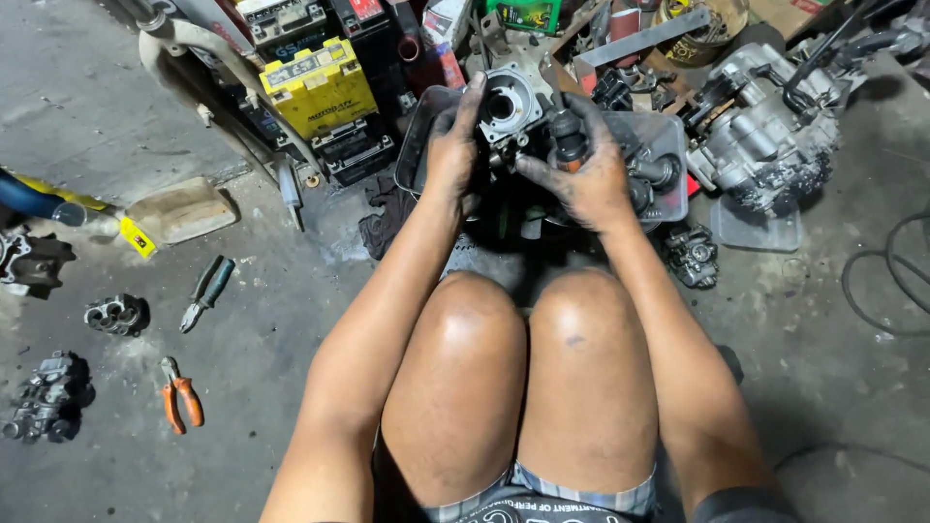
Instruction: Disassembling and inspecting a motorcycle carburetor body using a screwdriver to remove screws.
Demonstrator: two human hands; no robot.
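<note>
squatting over the concrete floor (823, 387), the person is gripping a grey carburetor body (511, 108) just beyond the knees: left hand (451, 145) is clasping its left side, right hand (586, 169) is clenching its right side. orange-handled pliers (180, 395) are lying near the floor's left edge, a yellow battery (318, 87) farther back.

A stained grey concrete floor (271, 387) carries everything. At the left lie orange-handled pliers (180, 395), green-handled pliers (207, 292) and two small metal engine parts (116, 315), one (46, 397) nearer the edge. Farther back sit a yellow battery (318, 89), a dark rag (386, 221), a clear plastic tray (668, 160) and what looks like an engine block (770, 131).
</note>
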